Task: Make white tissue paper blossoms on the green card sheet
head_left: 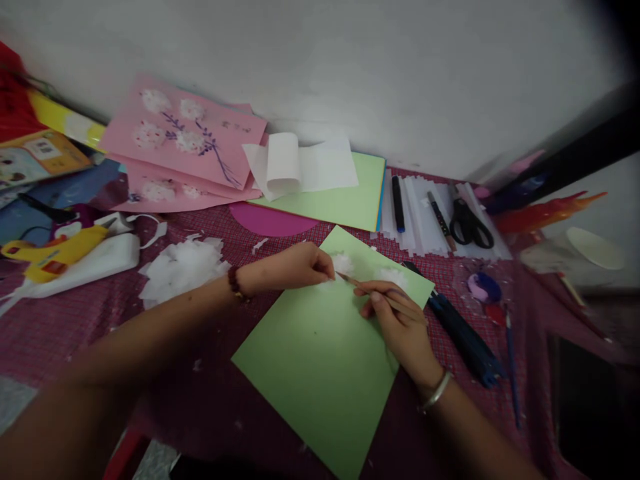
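Observation:
A light green sheet of paper (320, 360) lies at an angle on the table, with white paper tufts (393, 276) on its far part. Over its far left edge, my left hand (307, 265) is closed in a pinch. White material shows right under those fingertips, but whether they grip it I cannot tell. My right hand (397, 327) grips a thin brown pencil-like stick (367, 288) above the sheet. The stick's pointed end is close to my left fingertips. A heap of white tissue pieces (183, 267) lies left of the sheet.
Pink sheets with white paper flowers (185, 140) lean at the back left. A yellow glue gun (55, 253) rests at left. Black scissors (470, 223), a marker (398, 203) and white strips (417, 220) lie at back right. A dark blue tool (465, 340) and paintbrush (513, 373) lie right.

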Demonstrator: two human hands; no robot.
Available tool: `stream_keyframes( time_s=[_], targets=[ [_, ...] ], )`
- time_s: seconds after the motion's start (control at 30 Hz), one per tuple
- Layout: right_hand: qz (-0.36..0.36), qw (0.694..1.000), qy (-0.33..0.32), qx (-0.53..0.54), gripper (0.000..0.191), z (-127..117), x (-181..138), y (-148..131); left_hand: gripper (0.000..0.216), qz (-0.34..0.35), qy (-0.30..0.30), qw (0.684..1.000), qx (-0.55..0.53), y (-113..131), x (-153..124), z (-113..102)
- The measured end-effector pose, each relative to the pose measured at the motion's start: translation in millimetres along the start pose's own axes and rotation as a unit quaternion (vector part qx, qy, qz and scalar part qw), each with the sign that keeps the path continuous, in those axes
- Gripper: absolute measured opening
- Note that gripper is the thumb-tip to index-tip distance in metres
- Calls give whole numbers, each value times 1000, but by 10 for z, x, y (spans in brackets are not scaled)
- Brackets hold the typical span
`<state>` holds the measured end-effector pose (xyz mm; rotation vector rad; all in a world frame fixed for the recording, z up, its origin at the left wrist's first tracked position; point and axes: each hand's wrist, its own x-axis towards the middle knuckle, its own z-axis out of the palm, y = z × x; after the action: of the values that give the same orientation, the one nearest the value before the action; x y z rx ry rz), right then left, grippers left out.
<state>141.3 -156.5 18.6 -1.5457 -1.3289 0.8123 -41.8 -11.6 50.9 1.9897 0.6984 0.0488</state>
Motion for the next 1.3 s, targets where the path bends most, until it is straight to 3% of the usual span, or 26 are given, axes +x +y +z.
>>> stream_keyframes(
  time_s=[0.13, 0.33, 0.43, 0.63, 0.87, 1.07, 1.3],
  targets=[
    [-5, 1000, 3, 5, 21, 17, 7, 18, 17, 47, 29, 998, -29, -106, 65, 102],
    [-22, 997, 40, 70, 17, 28, -36, 45, 12, 57, 124, 991, -7, -233, 105, 206],
    [-57, 993, 61, 80, 16, 26, -82, 47, 14, 64, 141, 988, -22, -276, 136, 226],
    [-92, 995, -28, -9, 19, 66, -118, 15, 14, 49, 160, 985, -41, -304, 183, 253],
    [-132, 983, -41, -120, 18, 99, -113, 21, 8, 46, 179, 982, -38, -300, 212, 271],
    [-235, 955, -61, -173, 23, 130, -143, 73, 9, 20, 231, 970, -71, -333, 223, 250],
    [-266, 936, -58, -222, 25, 169, -164, 53, 7, -9, 208, 975, -84, -317, 202, 215]
  ],
)
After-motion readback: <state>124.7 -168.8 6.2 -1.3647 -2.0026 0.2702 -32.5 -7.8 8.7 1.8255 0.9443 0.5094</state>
